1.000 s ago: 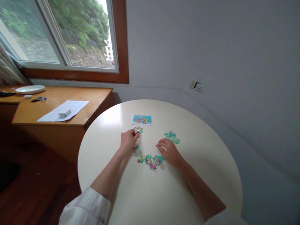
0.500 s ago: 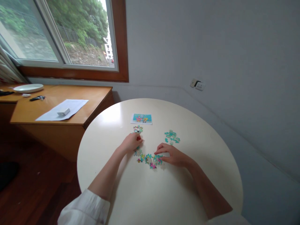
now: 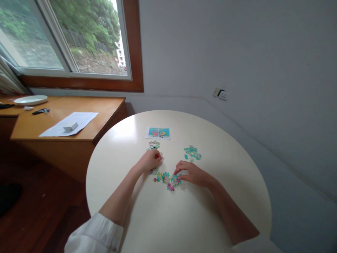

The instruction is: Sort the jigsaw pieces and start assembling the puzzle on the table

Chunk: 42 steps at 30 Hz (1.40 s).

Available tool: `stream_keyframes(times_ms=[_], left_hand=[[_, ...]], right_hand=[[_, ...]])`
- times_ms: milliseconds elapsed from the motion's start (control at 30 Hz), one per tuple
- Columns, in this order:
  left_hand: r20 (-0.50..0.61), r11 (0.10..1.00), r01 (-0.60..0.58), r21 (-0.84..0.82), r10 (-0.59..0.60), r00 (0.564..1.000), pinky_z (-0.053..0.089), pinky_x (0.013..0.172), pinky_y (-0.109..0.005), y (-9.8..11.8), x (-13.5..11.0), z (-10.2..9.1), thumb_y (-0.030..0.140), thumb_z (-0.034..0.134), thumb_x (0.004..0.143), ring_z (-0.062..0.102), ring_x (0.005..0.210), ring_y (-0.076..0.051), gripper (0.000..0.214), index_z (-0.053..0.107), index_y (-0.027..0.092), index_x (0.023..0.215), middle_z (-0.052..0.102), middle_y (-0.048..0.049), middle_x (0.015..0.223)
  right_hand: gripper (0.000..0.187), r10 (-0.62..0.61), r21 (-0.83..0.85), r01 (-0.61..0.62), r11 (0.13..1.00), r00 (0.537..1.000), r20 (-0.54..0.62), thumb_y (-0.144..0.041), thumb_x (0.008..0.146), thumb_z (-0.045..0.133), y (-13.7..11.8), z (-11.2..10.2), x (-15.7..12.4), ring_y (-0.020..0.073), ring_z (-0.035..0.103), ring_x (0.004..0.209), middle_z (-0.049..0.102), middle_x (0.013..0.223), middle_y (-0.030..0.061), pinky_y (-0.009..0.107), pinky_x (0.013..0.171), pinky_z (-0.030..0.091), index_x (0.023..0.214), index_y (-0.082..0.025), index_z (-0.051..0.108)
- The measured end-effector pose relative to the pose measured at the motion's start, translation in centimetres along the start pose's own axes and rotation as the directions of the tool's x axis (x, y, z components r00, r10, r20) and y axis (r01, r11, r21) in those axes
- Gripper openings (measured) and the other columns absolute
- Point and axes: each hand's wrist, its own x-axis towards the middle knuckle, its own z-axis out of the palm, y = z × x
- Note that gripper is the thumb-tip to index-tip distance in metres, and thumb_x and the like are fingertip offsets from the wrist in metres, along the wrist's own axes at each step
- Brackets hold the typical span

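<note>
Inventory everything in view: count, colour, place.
Round table: one, white, centre
Jigsaw pieces: many, multicoloured, on table
Picture card: one, turquoise, on table
Desk: one, brown, left
Plate: one, white, desk
Paper: one, white, desk
Small block: one, white, on paper
Dark objects: two, black, desk
Scrap: one, white, desk
Window: one, brown-framed, left
Curtain: one, pale, left
Wall plates: two, whitish, wall
Left hand: one, bare, by pieces
Right hand: one, bare, by pieces

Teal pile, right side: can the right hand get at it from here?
Probably yes: the teal pile lies just beyond the right hand, with no visible obstacle between; the left hand is well off to the side.
</note>
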Motion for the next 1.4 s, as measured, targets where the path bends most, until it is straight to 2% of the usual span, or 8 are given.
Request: stream_keyframes(times_ms=[267,500,667,833,1000,1100,1267,1400], left_hand=[[0.086,0.993,-0.061,-0.105,0.07,0.994,0.034,0.054,-0.022,1.8,-0.7,0.3,0.027,0.051,0.071,0.042,0.054,-0.01,0.018,0.058,0.015,0.061,0.052,0.0019,0.055],[0.21,0.944,-0.163,-0.287,0.228,0.951,0.031,0.049,-0.018,3.1,-1.5,0.8,0.032,0.047,0.075,0.036,0.051,-0.007,0.025,0.056,0.014,0.06,0.044,0.0039,0.051],[0.29,0.916,-0.137,-0.376,0.256,0.922,0.028,0.045,-0.017,3.9,-1.7,0.5,0.043,0.047,0.077,0.034,0.05,-0.006,0.035,0.053,0.013,0.06,0.042,0.0033,0.051],[0.257,0.907,-0.103,-0.408,0.223,0.94,0.029,0.046,-0.017,3.6,-1.6,0.8,0.045,0.055,0.072,0.036,0.051,-0.007,0.032,0.054,0.013,0.065,0.044,0.0034,0.053],[0.184,0.914,-0.145,-0.378,0.228,0.956,0.028,0.046,-0.018,3.1,-1.3,1.3,0.034,0.05,0.075,0.036,0.049,-0.006,0.025,0.05,0.014,0.06,0.042,0.0049,0.051],[0.163,0.911,-0.113,-0.398,0.192,0.968,0.03,0.047,-0.019,3.3,-1.3,1.3,0.031,0.047,0.076,0.038,0.048,-0.007,0.023,0.051,0.014,0.061,0.046,0.0043,0.051],[0.154,0.891,-0.088,-0.445,0.173,0.973,0.032,0.049,-0.019,3.8,-1.4,1.1,0.029,0.047,0.074,0.04,0.049,-0.007,0.02,0.053,0.014,0.062,0.048,0.0042,0.052],[0.105,0.912,-0.082,-0.401,0.134,0.985,0.033,0.051,-0.02,3.7,-1.2,1.3,0.024,0.047,0.071,0.042,0.053,-0.009,0.017,0.05,0.015,0.057,0.048,0.0039,0.051]], right_hand=[[0.006,-0.007,0.047,0.007,0.999,1.0,-0.002,-0.018,0.071,0.059,-0.1,0.0,0.0,0.0156,0.057,0.08,0.062,0.082,0.0032,0.029,0.078,0.044,0.074,-0.018,0.064],[0.006,0.054,0.115,-0.056,0.992,0.998,0.022,-0.016,0.069,0.058,-0.2,0.0,0.1,0.0145,0.058,0.073,0.065,0.072,0.0008,0.026,0.073,0.045,0.07,-0.017,0.063],[0.006,0.088,0.195,-0.076,0.978,0.995,-0.052,-0.018,0.069,0.059,0.1,0.5,0.5,0.013,0.057,0.067,0.065,0.069,0.0002,0.025,0.068,0.045,0.071,-0.016,0.064],[0.008,0.133,0.201,-0.103,0.974,0.981,-0.143,-0.021,0.071,0.058,0.1,0.7,0.7,0.0116,0.054,0.063,0.064,0.067,0.0002,0.024,0.062,0.042,0.072,-0.015,0.064],[0.015,0.165,0.232,-0.107,0.967,0.956,-0.244,-0.027,0.073,0.057,0.2,1.0,1.0,0.0124,0.054,0.064,0.065,0.072,0.0026,0.024,0.059,0.04,0.079,-0.015,0.063],[0.022,0.177,0.243,-0.111,0.964,0.946,-0.27,-0.033,0.075,0.055,0.4,1.3,1.1,0.0126,0.053,0.064,0.064,0.074,0.0036,0.024,0.057,0.039,0.083,-0.014,0.063],[0.025,0.179,0.202,-0.129,0.971,0.951,-0.251,-0.037,0.077,0.051,0.5,1.8,1.3,0.0104,0.044,0.055,0.055,0.061,-0.0007,0.023,0.053,0.036,0.069,-0.016,0.06],[0.023,0.169,0.151,-0.129,0.98,0.94,-0.296,-0.031,0.08,0.045,1.0,1.8,1.3,0.011,0.045,0.057,0.051,0.059,-0.002,0.023,0.055,0.036,0.066,-0.017,0.055]])
